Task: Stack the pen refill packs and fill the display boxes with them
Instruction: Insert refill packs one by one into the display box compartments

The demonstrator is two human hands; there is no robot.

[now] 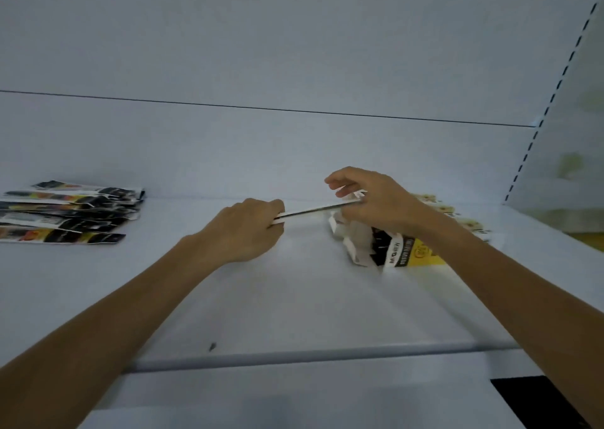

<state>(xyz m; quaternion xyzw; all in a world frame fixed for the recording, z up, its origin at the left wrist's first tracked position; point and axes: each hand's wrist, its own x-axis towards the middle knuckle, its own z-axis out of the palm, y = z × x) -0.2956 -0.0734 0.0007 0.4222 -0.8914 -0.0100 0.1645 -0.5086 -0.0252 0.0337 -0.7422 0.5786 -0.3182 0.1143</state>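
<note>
Pen refill pack (313, 211) is up off the shelf (294, 297), stretched between your two hands. From the head view you only get it edge-on, a thin dark-and-white sliver.

Your left hand (248, 229) pinches its left end, fingers curled over the top. Your right hand (376, 203) pinches the other end, with the forefinger arched above it. Both hands are closed on this one pack, and neither holds anything else.

Directly under your right hand sits the display box (385, 252), white, black and yellow, its ragged white flaps standing open. The pack's right end hangs just above those flaps. Whether it touches them, I can't tell.

On handling, it looks like a light, flat, slim sleeve. I'd expect it to be stiff enough along its length but ready to bow if you squeeze it in the middle. The printed film is probably slick, too. Your end-to-end hold suits it well, so keep the pinch on the sealed ends and not on the refills inside.

Well off to your left, the loose pile of packs (65, 212) lies fanned across the shelf, not squared up at all. Behind your right forearm, a second row of packs (457, 216) with yellow print runs toward the shelf's corner.

By my reckoning, most of the stacking and filling is ahead of you.
</note>
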